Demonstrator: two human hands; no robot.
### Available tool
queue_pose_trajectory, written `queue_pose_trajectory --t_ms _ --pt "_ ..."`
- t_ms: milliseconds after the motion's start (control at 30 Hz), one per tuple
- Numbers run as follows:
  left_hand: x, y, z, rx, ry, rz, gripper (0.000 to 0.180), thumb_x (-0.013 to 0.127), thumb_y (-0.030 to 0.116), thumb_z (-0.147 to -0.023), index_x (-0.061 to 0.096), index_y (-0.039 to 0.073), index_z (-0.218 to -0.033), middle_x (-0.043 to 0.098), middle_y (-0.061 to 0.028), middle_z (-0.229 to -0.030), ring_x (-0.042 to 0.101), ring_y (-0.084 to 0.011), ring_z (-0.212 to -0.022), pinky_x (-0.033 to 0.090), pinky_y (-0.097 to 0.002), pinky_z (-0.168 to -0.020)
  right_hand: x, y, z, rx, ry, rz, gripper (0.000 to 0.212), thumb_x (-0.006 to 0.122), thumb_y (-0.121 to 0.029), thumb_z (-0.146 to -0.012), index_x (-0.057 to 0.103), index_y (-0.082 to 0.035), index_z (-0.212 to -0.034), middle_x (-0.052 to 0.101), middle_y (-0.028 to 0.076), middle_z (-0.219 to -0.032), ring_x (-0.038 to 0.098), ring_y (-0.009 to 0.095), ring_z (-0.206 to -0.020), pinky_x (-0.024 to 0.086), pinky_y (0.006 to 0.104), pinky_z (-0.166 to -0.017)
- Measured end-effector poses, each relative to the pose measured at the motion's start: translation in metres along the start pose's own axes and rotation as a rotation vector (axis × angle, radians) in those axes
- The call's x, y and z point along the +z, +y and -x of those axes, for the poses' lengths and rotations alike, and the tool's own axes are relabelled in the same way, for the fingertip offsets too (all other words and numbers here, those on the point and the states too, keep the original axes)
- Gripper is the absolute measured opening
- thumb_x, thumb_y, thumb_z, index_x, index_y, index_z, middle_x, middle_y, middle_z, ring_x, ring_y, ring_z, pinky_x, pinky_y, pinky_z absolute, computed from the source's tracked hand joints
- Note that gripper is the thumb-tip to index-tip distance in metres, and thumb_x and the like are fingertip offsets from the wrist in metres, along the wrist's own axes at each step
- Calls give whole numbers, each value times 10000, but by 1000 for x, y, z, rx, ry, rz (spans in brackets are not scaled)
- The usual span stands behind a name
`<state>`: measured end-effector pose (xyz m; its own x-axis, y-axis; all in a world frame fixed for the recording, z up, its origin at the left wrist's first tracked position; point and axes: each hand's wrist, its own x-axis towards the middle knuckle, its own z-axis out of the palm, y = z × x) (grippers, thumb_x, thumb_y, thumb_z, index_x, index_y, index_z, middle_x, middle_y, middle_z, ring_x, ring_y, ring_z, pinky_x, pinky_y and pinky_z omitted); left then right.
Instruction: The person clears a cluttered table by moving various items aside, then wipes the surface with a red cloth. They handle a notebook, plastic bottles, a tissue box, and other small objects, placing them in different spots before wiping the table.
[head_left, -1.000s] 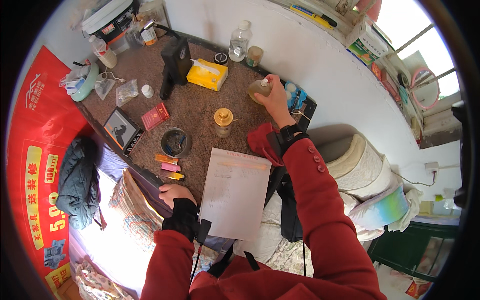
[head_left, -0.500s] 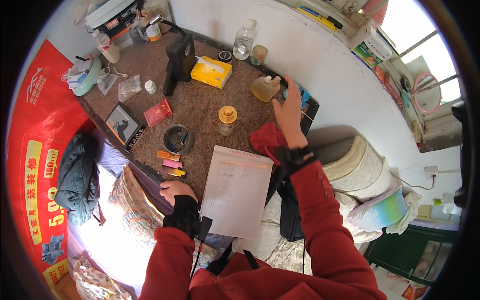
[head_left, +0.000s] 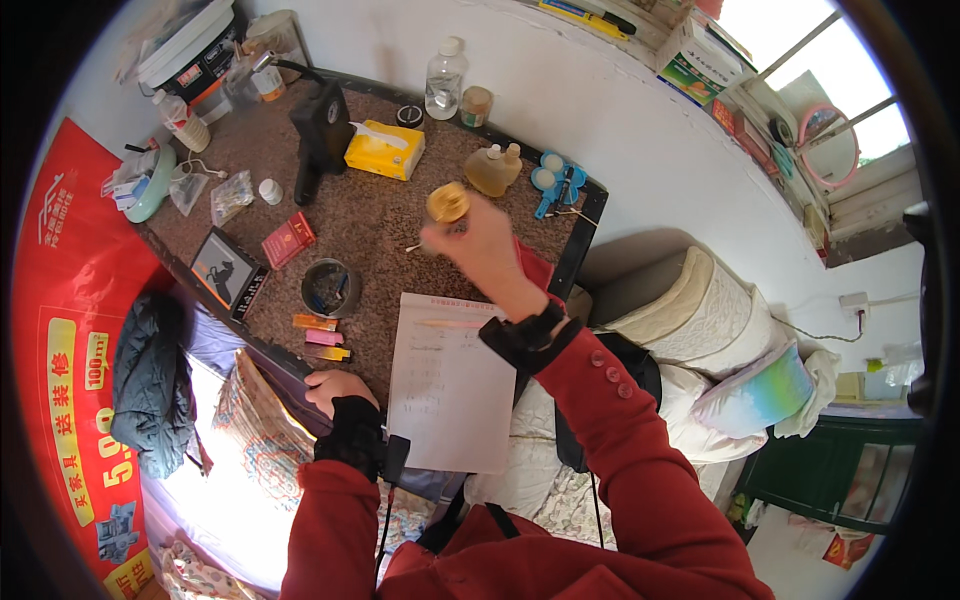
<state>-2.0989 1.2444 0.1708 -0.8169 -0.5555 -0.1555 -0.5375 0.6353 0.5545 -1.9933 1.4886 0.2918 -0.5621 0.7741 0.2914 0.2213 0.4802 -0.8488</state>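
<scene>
My right hand (head_left: 482, 250) is closed around a small bottle with a gold cap (head_left: 447, 203), above the middle of the table. The motion smears the cap, and my fingers hide most of the bottle's body. My left hand (head_left: 340, 388) rests at the table's near left edge, its fingers curled in, with nothing seen in them. Beside it lie several coloured lighters (head_left: 322, 337) and a round ashtray (head_left: 330, 288). A sheet of paper (head_left: 450, 400) with writing lies between my arms, a pencil (head_left: 450, 323) across its top. A red cloth (head_left: 535, 268) is partly behind my right wrist.
Along the table's far side stand a yellow tissue pack (head_left: 385, 150), a black device (head_left: 320, 130), a clear bottle (head_left: 445, 80) and a squat amber bottle (head_left: 488, 172). A blue plastic item (head_left: 555, 180) lies at the right corner. A red box (head_left: 289, 240) and a framed picture (head_left: 228, 270) are left.
My right hand has come left from the blue item and taken hold of the gold-capped bottle, which has left its spot. The view has shifted slightly. My left hand stays at the edge.
</scene>
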Motion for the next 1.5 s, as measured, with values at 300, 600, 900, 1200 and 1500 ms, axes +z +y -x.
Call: queue_pose_trajectory --t_ms 300,600,900,1200,1500 --pt "0 0 1 23 35 -35 520 335 394 -1022 592 -58 -1004 679 -297 -896 672 -460 -832 551 -524 -724 -34 47 -32 110 107 190 511 810 -198 -759 553 30 -1137 668 220 -939 666 357 -889 527 419 -732" --pt "4 -5 -3 -9 18 -26 490 342 384 -1020 584 -42 -1034 683 -289 -940 679 -443 -851 558 -510 -728 -21 24 36 -74 138 403 77 690 -114 -847 664 -70 -904 673 114 -864 656 325 -846 526 412 -746" --pt "28 -34 -32 163 -28 -71 573 302 431 -1004 616 -44 -1067 696 -257 -995 678 -417 -907 559 -496 -763 30 46 16 -294 -290 541 148 586 -48 -839 599 -66 -984 564 113 -989 606 304 -967 553 392 -738" --pt "67 -60 -64 143 -18 46 558 315 424 -998 631 -35 -1025 710 -233 -962 688 -409 -885 567 -496 -751 -110 82 31 -70 167 540 101 600 -19 -866 601 -69 -954 600 113 -919 604 353 -915 508 417 -753" --pt "64 -60 -61 207 39 -137 516 364 414 -1000 627 -28 -963 709 -236 -881 695 -402 -808 568 -481 -685 -81 69 113 -145 -165 305 398 625 -25 -889 593 -73 -1282 591 127 -1314 542 335 -1190 456 406 -999"
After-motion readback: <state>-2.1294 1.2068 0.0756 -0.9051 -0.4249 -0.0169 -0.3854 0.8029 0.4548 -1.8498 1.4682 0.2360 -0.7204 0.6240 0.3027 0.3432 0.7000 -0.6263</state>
